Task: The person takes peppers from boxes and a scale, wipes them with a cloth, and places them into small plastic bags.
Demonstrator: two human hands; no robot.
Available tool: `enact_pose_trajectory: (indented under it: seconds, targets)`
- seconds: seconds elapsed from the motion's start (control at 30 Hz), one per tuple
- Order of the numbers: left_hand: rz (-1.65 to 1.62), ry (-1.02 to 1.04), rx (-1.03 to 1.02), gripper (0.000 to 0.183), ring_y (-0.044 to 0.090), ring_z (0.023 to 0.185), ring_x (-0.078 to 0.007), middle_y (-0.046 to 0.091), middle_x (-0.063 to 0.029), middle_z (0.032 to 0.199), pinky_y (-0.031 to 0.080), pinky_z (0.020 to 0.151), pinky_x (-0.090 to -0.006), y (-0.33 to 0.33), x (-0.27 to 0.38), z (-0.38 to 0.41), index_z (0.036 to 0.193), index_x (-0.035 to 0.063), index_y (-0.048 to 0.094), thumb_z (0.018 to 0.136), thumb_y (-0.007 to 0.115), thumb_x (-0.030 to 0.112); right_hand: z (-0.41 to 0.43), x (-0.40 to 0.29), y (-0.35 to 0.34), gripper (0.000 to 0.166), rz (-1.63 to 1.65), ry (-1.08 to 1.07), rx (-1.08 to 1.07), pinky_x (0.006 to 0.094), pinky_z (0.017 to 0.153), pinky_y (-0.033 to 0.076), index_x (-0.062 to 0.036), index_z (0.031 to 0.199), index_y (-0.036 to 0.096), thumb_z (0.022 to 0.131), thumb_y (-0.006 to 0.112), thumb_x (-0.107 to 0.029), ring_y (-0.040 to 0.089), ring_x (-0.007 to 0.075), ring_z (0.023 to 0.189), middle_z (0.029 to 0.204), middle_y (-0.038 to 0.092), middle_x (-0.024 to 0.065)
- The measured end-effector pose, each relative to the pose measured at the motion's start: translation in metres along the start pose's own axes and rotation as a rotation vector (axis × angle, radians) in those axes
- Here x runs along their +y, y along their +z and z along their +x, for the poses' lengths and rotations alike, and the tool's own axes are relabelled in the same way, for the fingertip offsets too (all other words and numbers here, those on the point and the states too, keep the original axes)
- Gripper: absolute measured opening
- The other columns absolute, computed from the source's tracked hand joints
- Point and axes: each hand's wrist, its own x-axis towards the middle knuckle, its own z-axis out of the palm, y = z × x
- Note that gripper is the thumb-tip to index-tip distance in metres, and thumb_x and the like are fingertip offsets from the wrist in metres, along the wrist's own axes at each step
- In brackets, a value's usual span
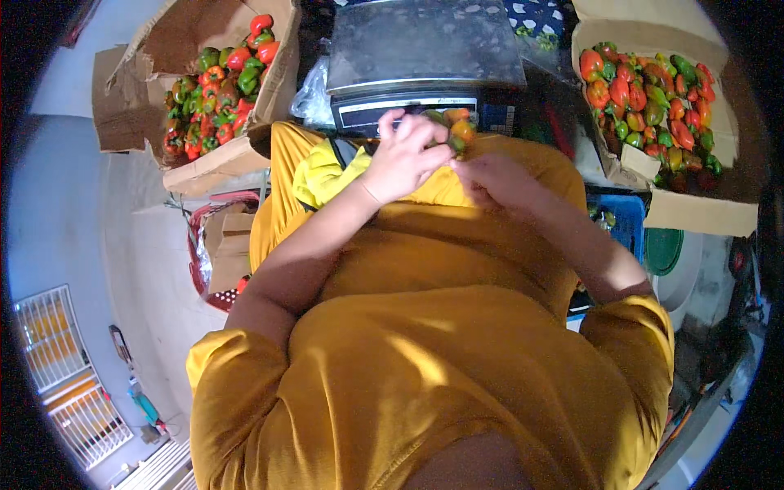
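My left hand (411, 150) is raised over my lap, its fingers curled at a small cluster of orange and green peppers (463, 130). Part of the cluster is hidden behind those fingers. From the other side my right hand (495, 176) comes up to the lower end of the peppers. Its fingertips meet the left ones there, in shade and blurred, so its grip is unclear. Just beyond the peppers stands a weighing scale with a flat metal pan (425, 46) and a front display panel (404, 113). A yellow cloth item (324, 174) lies on my lap under the left wrist.
Cardboard boxes of red and green peppers stand at left (214, 162) and right (701, 211). A clear plastic bag (313, 92) lies beside the scale. Low at my sides are a red basket (199, 257) holding cardboard and a blue crate (634, 220).
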Motion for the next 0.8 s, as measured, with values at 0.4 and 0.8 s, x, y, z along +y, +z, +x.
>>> enact_pose_trajectory:
  seconds: [0.4,0.8]
  targets:
    - [-0.012,-0.008,-0.032,0.013,0.041,0.105,-0.0235,0.046,0.0004,0.1,0.025,0.093,-0.0495,0.006,-0.01,-0.011,0.089,0.0309,0.062,0.075,0.062,0.032,-0.023,0.008,0.038,0.038,0.731,0.282,-0.003,0.0256,0.038,0.017,-0.0157,0.056,0.035,0.089,0.046,-0.032,0.022,0.007,0.04,0.048,0.027,-0.0061]
    - [0.027,0.121,-0.045,0.009,0.044,0.1,-0.0217,0.047,0.0023,0.093,0.027,0.091,-0.0491,0.009,-0.013,-0.012,0.081,0.0302,0.061,0.074,0.061,0.025,-0.042,0.001,0.047,0.04,0.73,0.281,0.07,0.0271,0.037,0.016,-0.0151,0.054,0.034,0.088,0.045,-0.033,0.022,0.0081,0.039,0.045,0.028,-0.0051]
